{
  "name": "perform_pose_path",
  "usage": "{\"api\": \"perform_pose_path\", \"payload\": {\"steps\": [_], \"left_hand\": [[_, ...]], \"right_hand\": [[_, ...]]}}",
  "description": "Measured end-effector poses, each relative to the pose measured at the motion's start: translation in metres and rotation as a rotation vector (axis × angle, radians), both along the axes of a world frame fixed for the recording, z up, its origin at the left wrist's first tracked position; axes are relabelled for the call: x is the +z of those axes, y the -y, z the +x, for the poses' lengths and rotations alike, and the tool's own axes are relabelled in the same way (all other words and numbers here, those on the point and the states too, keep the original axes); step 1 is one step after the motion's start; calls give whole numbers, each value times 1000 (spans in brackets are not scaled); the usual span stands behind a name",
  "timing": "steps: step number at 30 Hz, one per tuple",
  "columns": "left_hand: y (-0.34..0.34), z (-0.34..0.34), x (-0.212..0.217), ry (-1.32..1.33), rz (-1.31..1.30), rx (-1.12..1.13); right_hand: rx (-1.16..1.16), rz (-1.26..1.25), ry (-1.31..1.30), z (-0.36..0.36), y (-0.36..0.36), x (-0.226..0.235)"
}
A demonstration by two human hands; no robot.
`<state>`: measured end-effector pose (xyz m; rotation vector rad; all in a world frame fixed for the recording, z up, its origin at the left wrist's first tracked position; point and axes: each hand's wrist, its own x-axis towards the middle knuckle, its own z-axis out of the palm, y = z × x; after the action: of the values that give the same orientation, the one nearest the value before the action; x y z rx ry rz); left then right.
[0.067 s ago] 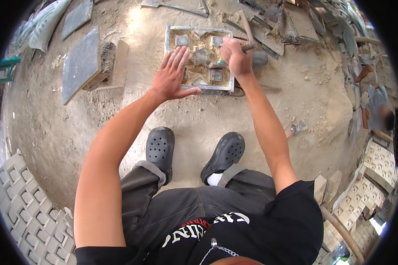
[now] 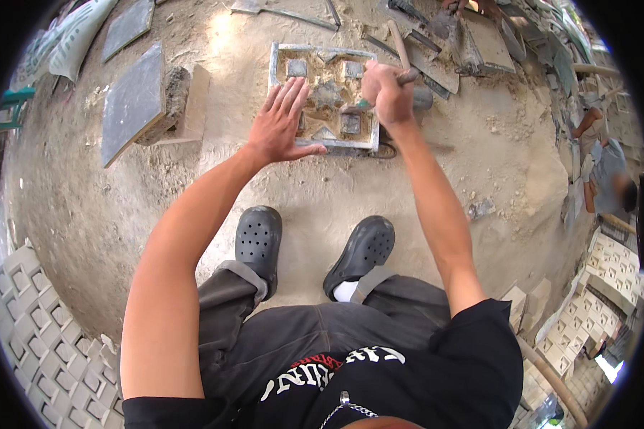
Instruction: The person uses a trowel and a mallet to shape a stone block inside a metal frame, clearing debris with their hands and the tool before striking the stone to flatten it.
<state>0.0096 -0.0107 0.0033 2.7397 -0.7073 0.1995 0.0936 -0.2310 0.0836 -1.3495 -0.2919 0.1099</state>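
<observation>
The square frame [image 2: 323, 49] is laid flat on the ground [image 2: 315, 182] ahead of the grey clogs [image 2: 258, 242], with the left hand [image 2: 277, 127] opened out over its left edge, seemingly for steadying, and a green-necked tool [image 2: 364, 104] gripped in the right hand [image 2: 389, 94], apparently so angled that its sandy inside is reached.

In the middle of the picture, open floor [image 2: 315, 187] between the rectangular mould [image 2: 325, 48] and the clogs [image 2: 259, 239] gives passage. At upper centre, the left hand [image 2: 279, 127] blocks the mould's left side; the right hand [image 2: 389, 94] and a grey cylinder [image 2: 423, 98] obstruct its right.
</observation>
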Motion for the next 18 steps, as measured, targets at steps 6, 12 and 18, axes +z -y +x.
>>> {"api": "perform_pose_path", "payload": {"steps": [6, 12, 18], "left_hand": [[-2, -2, -3, 4, -51, 24], [-2, -2, 1, -16, -28, 23], [-4, -7, -6, -15, -110, 90]], "right_hand": [[-407, 161, -30, -1, -2, 94], [-705, -310, 327, -21, -21, -17], [-821, -7, -7, -28, -38, 51]]}}
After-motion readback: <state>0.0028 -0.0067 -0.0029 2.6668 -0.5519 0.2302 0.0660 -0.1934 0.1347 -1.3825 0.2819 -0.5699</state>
